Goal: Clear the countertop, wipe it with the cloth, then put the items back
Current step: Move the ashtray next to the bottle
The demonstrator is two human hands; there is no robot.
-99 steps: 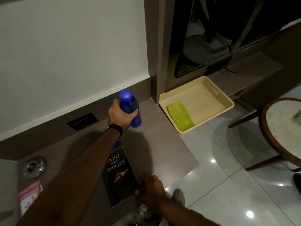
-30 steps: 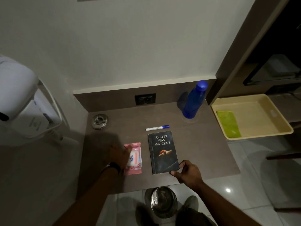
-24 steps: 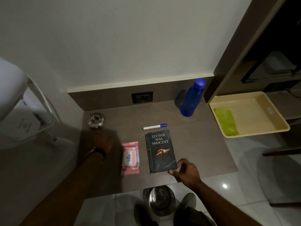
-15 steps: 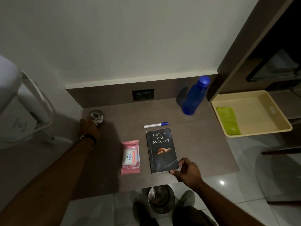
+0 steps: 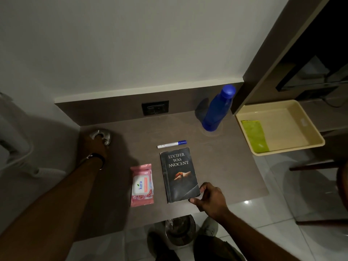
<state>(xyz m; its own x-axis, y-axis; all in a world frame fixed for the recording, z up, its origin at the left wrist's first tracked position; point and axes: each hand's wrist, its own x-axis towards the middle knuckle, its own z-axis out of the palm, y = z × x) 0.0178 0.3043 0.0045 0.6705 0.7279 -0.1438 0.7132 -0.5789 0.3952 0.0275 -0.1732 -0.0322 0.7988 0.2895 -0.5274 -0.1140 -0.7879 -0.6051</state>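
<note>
- Head view, countertop (image 5: 222, 166): dark brown surface, set against a white wall; a black wall socket (image 5: 155, 107) sits in the upstand at the back.
- Left hand (image 5: 95, 146): reached to the back-left corner; fingers laid on a round metal ashtray (image 5: 102, 135); whether they grip it or merely rest on it cannot be told; a dark wristband (image 5: 98, 161) on the wrist.
- Right hand (image 5: 211, 198): at the near-right corner of a black book (image 5: 178, 174); thumb and fingertips touching that corner, hand loosely curled, not clenched; the book lies flat, cover up, near the front edge.
- Pink wipes packet (image 5: 142, 185): flat on the counter, just beside the book on its left, apart from it.
- Marker (image 5: 171, 144): white barrel, blue cap; lying just behind the book's top edge.
- Blue bottle (image 5: 217, 110): capped, standing at the back-right of the counter, near the brown upright panel.
- Beige tray (image 5: 308, 129): right of the counter, on a lower shelf; a green cloth (image 5: 254, 135) lies folded flat inside, along its left wall.
- Metal bin (image 5: 179, 229): on the tiled floor, below the counter's front edge.
</note>
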